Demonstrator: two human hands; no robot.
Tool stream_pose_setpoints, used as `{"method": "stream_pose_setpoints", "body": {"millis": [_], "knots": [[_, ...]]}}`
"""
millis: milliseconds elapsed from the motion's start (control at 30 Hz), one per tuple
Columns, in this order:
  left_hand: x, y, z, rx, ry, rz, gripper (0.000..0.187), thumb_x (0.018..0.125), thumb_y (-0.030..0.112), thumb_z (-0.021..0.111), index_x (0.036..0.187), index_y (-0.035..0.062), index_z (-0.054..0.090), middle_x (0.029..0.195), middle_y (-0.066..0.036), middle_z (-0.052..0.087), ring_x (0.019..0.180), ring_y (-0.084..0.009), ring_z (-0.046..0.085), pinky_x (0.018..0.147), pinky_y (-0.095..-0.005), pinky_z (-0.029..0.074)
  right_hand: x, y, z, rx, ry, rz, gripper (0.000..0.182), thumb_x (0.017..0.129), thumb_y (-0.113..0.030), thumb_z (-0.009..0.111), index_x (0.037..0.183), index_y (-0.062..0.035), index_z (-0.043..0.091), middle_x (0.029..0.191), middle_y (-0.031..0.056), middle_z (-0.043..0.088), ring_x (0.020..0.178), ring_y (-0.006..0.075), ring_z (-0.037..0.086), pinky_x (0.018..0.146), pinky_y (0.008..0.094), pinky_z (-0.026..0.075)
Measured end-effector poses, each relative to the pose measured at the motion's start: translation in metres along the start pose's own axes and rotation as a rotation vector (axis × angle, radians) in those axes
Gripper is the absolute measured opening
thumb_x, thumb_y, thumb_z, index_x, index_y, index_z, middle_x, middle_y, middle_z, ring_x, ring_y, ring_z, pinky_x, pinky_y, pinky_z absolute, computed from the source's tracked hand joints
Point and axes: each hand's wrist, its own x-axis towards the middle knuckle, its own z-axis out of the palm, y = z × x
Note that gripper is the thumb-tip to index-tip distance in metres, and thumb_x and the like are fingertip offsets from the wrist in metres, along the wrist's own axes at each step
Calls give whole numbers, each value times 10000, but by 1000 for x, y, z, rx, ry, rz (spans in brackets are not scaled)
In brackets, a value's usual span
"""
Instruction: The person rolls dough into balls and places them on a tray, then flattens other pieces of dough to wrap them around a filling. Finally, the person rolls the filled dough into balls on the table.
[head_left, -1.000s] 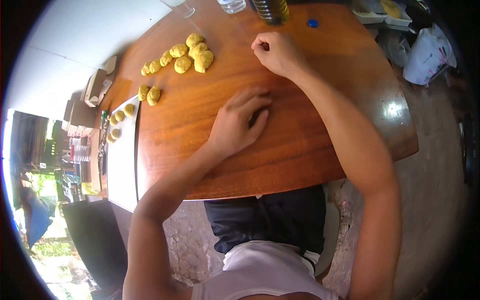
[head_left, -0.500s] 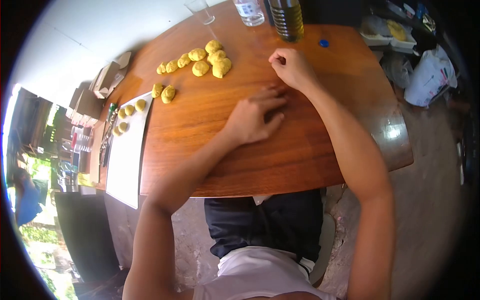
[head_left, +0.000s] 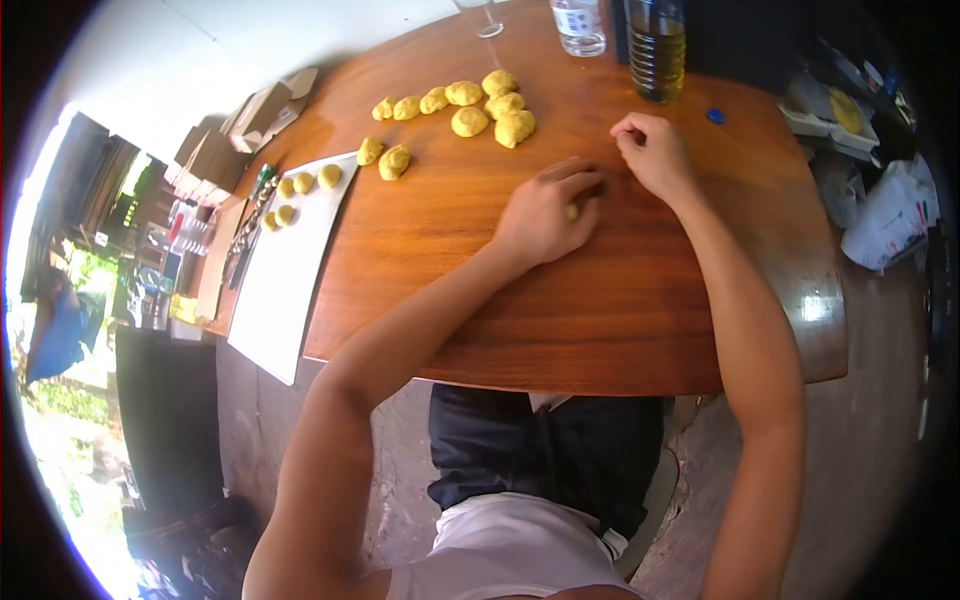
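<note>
My left hand is cupped low over the wooden table, its fingers curled round a small yellow dough ball. Most of that ball is hidden beneath the palm and fingers. To its right, my right hand rests near the table surface with the fingers curled in; whatever they may hold is hidden. Several rough yellow dough lumps lie in a group beyond my left hand. Two more lumps sit beside a white board, which carries several smooth round dough balls.
A bottle of yellowish oil and a clear labelled bottle stand at the back, near a glass. A blue cap lies right of the oil. Cardboard boxes are at the left; a white plastic bag is beyond the right edge.
The view has swung left, so the table and everything on it appear farther right. A bit of the dough ball now shows under my left hand. My right hand stays curled.
</note>
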Motion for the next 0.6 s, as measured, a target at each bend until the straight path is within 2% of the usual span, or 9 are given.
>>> {"method": "stream_pose_setpoints", "body": {"millis": [33, 67, 233, 300, 367, 433, 500, 567, 600], "knots": [[6, 3, 8, 9, 5, -9, 290, 859, 158, 675, 1114, 26, 716, 1270, -206, 662, 1181, -376, 634, 968, -444, 544, -1, 2, 1, 3, 29, -6, 109, 914, -55, 618, 925, -3, 714, 734, 71, 683, 647, 137, 622, 624, 301, 497], [11, 7, 15, 5, -11, 15, 312, 864, 148, 672, 1146, 20, 709, 1285, -219, 653, 1200, -388, 620, 1009, -437, 520, -1, 0, -2, 25, 12, 37, 127, 901, -102, 629, 909, -9, 715, 816, 145, 714, 748, 234, 683, 696, 352, 526], [-36, 30, -4, -23, -71, 145, 347, 895, 133, 688, 1225, 24, 688, 1289, -226, 652, 1268, -371, 587, 1090, -446, 474, -3, -2, -4, -24, 25, 83, 118, 896, -109, 645, 912, -20, 721, 818, 145, 719, 753, 231, 694, 687, 353, 525], [-62, 41, -29, -3, -170, 49, 348, 914, 119, 681, 1248, 21, 679, 1322, -215, 636, 1276, -367, 587, 1084, -453, 478, -6, -7, -6, 10, 6, 30, 120, 937, -70, 615, 953, 4, 708, 722, 63, 673, 645, 133, 622, 614, 297, 488], [-64, 27, -46, 5, -174, -14, 346, 919, 110, 668, 1251, 13, 674, 1332, -219, 628, 1268, -374, 590, 1072, -451, 486, -4, 0, -4, 47, -3, 61, 127, 938, -82, 615, 956, 6, 705, 729, 75, 673, 656, 142, 623, 622, 307, 489], [-53, 15, -45, 31, -166, -86, 344, 924, 102, 655, 1254, 6, 669, 1342, -224, 621, 1260, -382, 593, 1059, -449, 494, -2, -4, -2, -13, -15, 79, 111, 889, -124, 658, 899, -32, 720, 786, 137, 717, 706, 274, 685, 654, 367, 518], [-22, -4, -33, 36, -123, -152, 345, 934, 98, 637, 1264, 0, 660, 1326, -234, 625, 1236, -395, 604, 1036, -454, 499, -3, -5, 0, -11, -6, 65, 112, 890, -129, 657, 899, -38, 722, 793, 136, 720, 718, 277, 691, 660, 372, 523], [-6, -2, -9, 21, -69, -7, 340, 944, 87, 614, 1268, -6, 652, 1318, -243, 625, 1252, -407, 583, 1042, -459, 480, -2, -5, -2, -24, 16, 51, 114, 890, -134, 656, 900, -44, 724, 801, 136, 723, 730, 279, 698, 667, 378, 527], [-6, 7, 2, 7, -81, 44, 338, 944, 84, 613, 1268, -7, 652, 1328, -238, 617, 1270, -408, 566, 1059, -460, 464, -4, -6, -4, -30, 17, 54, 126, 907, -120, 639, 927, -23, 718, 780, 119, 709, 702, 228, 667, 663, 351, 519]]}}
